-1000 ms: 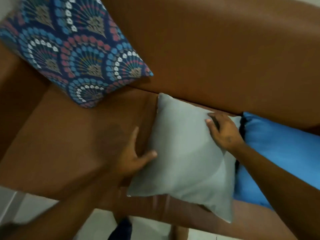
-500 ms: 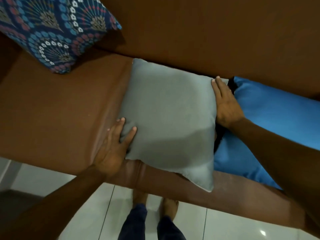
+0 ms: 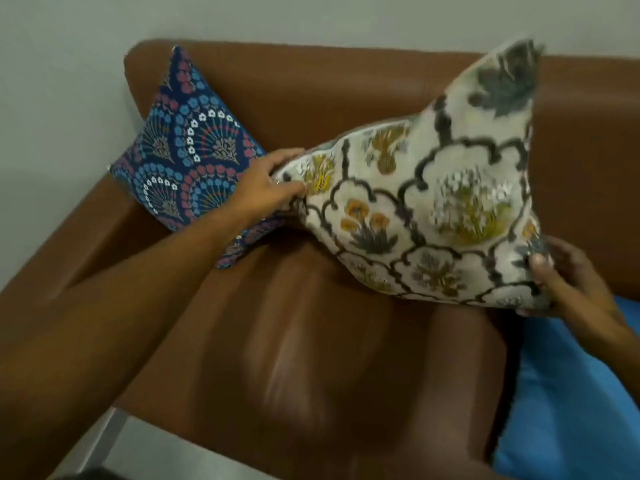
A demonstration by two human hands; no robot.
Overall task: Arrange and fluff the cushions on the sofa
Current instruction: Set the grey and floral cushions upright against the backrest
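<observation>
Both hands, left hand (image 3: pixel 268 187) and right hand (image 3: pixel 568 278), pinch the floral cushion (image 3: pixel 433 209) by opposite corners; loose grips could drop it

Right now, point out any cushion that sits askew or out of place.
The floral cushion is off the seat, tilted with one corner up, held by the left hand and right hand. The navy patterned cushion stands on a corner, diamond-wise, against the sofa arm.

Soft, even indoor light; no hard shadows. A pale glare streak runs down the sofa (image 3: pixel 304 348) seat, smeared by motion blur. Above it, the floral cushion (image 3: pixel 433 209) is blurred, worst at its top corner.
</observation>
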